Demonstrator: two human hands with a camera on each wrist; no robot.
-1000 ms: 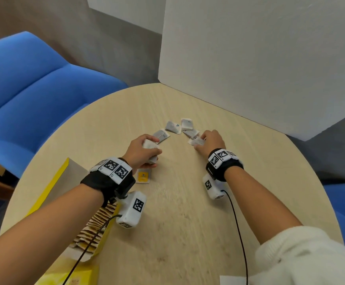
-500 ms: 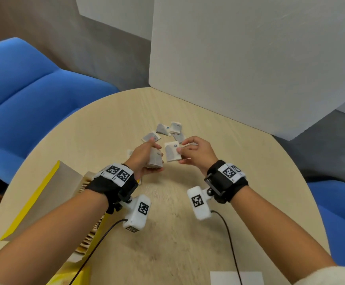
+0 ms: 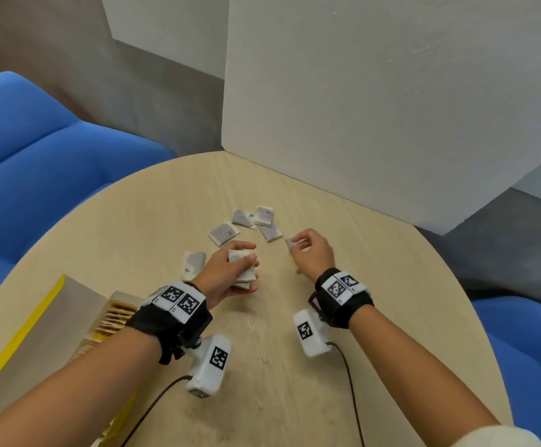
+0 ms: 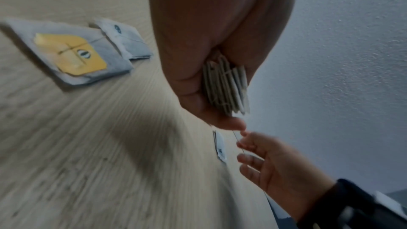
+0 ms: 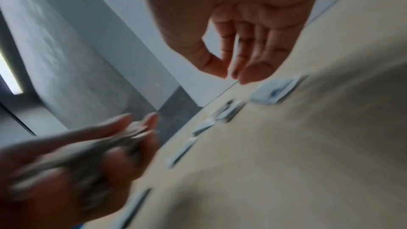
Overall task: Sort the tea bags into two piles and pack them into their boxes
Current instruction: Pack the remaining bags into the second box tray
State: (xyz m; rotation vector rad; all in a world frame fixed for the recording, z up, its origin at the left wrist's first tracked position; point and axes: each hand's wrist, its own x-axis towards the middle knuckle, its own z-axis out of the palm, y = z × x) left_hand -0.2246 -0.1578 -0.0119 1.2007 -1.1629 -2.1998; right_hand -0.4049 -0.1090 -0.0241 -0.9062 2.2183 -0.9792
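Note:
My left hand (image 3: 246,269) grips a stack of grey tea bags (image 4: 224,86) edge-up over the middle of the round table (image 3: 262,398). My right hand (image 3: 295,245) hovers to its right with relaxed fingers and thumb and forefinger close together, and I see nothing held. A small grey tea bag (image 3: 290,242) lies at its fingertips. Several loose grey tea bags (image 3: 223,233) lie beyond the hands, and one (image 3: 194,262) lies left of the left hand. A yellow-tagged tea bag (image 4: 70,53) lies beside the left wrist. The open yellow box (image 3: 21,333) holds a row of bags (image 3: 114,321).
A white partition (image 3: 375,108) stands along the table's far right edge. Blue chairs sit at the left (image 3: 37,172) and right (image 3: 527,350). Camera cables trail from both wrists over the near table.
The right hand picked up a grey bag, brought it to the left hand's stack, then drew back right towards the loose bags. The left hand lifted slightly with its stack.

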